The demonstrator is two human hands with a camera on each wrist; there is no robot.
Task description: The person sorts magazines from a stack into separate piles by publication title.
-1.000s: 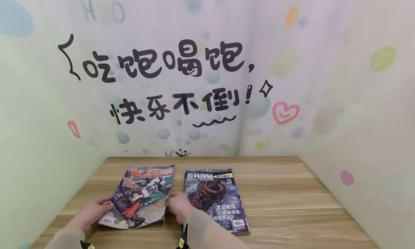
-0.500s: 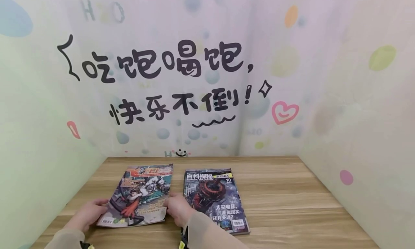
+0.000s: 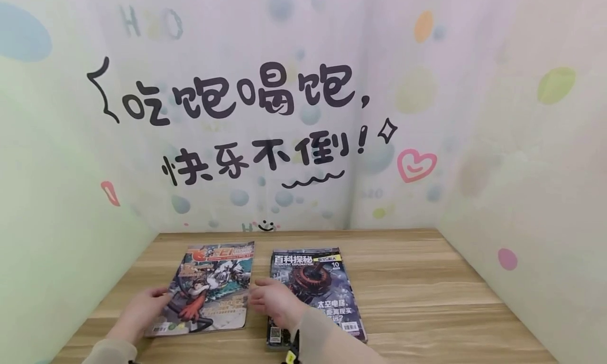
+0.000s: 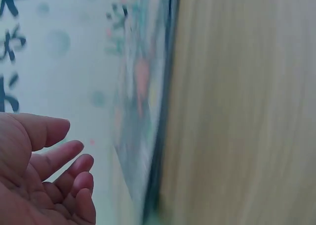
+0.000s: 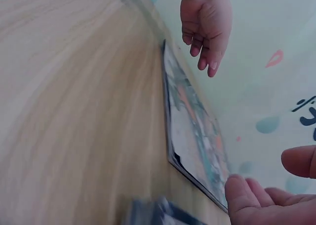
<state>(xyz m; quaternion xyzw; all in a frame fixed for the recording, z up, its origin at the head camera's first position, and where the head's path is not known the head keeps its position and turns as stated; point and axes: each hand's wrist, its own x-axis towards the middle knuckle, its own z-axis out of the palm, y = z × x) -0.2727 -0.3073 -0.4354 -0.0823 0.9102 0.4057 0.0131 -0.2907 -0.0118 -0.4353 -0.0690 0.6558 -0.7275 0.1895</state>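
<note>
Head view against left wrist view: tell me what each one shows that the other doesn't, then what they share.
Only the head view shows the right hand, the right magazine and the pink heart on the wall.

Only the left wrist view shows the palm side of the left hand.

Both show the left hand, the left magazine, the table, the wall and its small smiley.

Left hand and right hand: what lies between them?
The head view shows a magazine with a red-clothed cover figure between the left hand and the right hand, on the wooden table.
</note>
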